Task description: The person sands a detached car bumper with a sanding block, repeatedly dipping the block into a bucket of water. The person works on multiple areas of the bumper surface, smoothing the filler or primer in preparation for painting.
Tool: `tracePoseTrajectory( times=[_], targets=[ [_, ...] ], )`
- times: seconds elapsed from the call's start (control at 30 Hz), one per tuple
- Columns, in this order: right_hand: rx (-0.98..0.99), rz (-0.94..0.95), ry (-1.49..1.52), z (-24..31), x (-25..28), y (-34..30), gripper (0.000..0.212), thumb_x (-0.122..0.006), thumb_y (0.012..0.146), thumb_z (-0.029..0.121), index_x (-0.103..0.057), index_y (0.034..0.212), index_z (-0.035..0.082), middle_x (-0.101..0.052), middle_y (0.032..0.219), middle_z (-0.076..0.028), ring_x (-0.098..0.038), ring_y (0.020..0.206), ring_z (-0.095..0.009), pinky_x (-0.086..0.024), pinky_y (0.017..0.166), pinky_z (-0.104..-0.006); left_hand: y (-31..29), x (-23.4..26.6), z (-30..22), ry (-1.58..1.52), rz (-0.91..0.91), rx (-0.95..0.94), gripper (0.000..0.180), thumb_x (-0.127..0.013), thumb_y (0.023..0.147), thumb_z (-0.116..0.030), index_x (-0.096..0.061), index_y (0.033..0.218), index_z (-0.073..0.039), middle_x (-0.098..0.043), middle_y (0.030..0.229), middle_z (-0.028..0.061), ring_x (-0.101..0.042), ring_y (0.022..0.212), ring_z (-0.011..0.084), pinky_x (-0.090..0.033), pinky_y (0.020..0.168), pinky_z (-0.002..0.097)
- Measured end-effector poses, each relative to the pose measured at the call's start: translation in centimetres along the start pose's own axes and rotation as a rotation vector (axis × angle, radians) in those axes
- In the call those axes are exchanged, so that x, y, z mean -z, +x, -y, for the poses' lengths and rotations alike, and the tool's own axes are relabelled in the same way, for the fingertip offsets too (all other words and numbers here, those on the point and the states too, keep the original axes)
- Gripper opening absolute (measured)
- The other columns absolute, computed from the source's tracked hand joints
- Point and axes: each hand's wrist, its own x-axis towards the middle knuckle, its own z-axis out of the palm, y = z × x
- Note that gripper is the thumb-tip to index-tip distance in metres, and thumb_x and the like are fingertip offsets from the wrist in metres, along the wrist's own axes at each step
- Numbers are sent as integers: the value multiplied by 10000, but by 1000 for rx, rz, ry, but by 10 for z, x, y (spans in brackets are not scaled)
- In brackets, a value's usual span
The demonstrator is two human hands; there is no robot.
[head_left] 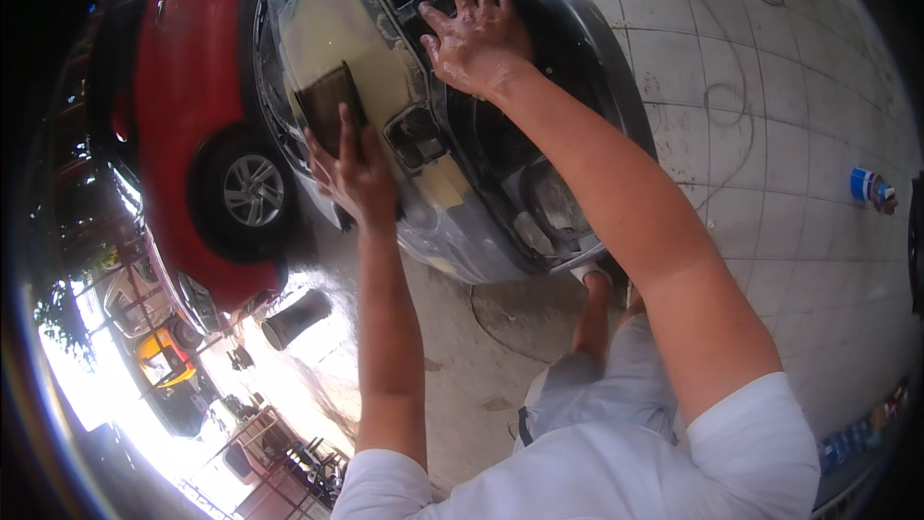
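A car body (443, 188) with its trim off is in front of me, grey with broad beige filler patches (332, 29). My left hand (356, 178) presses a dark, stiff-looking sheet (332, 101) against the panel. Its fingers are spread over the sheet, and the palm hides part of it; whether it is sandpaper, I cannot tell. My right hand (479, 43) is open, with fingers spread and whitish residue on the skin. It rests over the dark recessed section of the car, holding nothing. Between the hands lies a square socket (417, 135) in the panel.
A red car (188, 67) with a black wheel (252, 190) stands close on the left. Pale floor tiles (770, 154) with a thin cable (724, 106) stretch to the right. A blue can (866, 188) sits there. My feet are beside the car's lower edge. A dark cylinder (296, 318) lies at lower left.
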Motion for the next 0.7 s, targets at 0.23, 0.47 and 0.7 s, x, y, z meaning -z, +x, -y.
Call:
tracePoseTrajectory(
  times=[0.23,0.47,0.7],
  targets=[
    [-8,13,50,-6,3,4,541,-413,1086,470,-477,1590,283,-338,1677,-214,-265,1563,-444,-177,1268,-591,53,2,10,-73,62,-301,466,-647,1018,-431,-626,1481,-385,-440,1611,250,-451,1435,472,-352,1138,609],
    [-8,72,22,-5,10,2,546,-379,1101,465,-470,1602,271,-329,1689,-196,-259,1570,-436,-184,1279,-576,-4,-4,-2,37,-4,-142,522,-658,1009,-444,-588,1520,-366,-385,1644,258,-428,1459,479,-320,1159,644],
    [-18,28,26,-3,4,0,544,-402,1084,435,-484,1593,263,-346,1689,-192,-279,1564,-436,-191,1275,-572,83,-1,-2,-39,124,-185,482,-608,1038,-449,-608,1500,-310,-415,1619,275,-425,1446,499,-330,1169,608]
  ],
)
